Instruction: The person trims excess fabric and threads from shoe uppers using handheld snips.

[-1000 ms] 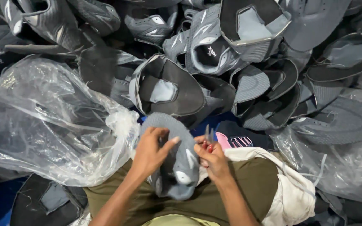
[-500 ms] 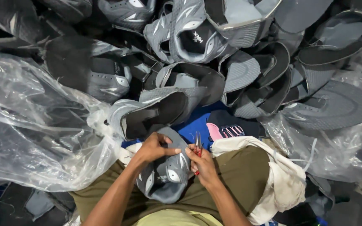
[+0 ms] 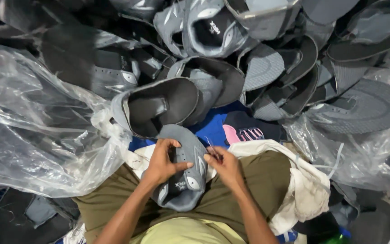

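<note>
holding a grey shoe upper (image 3: 181, 174) steady on the lap, left hand (image 3: 162, 161) fingers clamped on it. right hand (image 3: 222, 165) fingers pinched together on a thin tool (image 3: 212, 148) at its edge, pile of uppers (image 3: 231, 72) near.

My hands sit close over my lap, the left hand (image 3: 161, 162) and right hand (image 3: 222, 165) both on the grey upper (image 3: 181, 180). Ahead, a pile of uppers (image 3: 213, 58) walls off the whole front — the nearest one (image 3: 159, 106) lies just beyond my left fingers. A bulging plastic bag (image 3: 37, 131) blocks the left; another bag (image 3: 362, 149) crowds the right. The only open gap I see is the small blue patch (image 3: 213, 129) ahead — and the white cloth (image 3: 303, 190) beside my right thigh.
</note>
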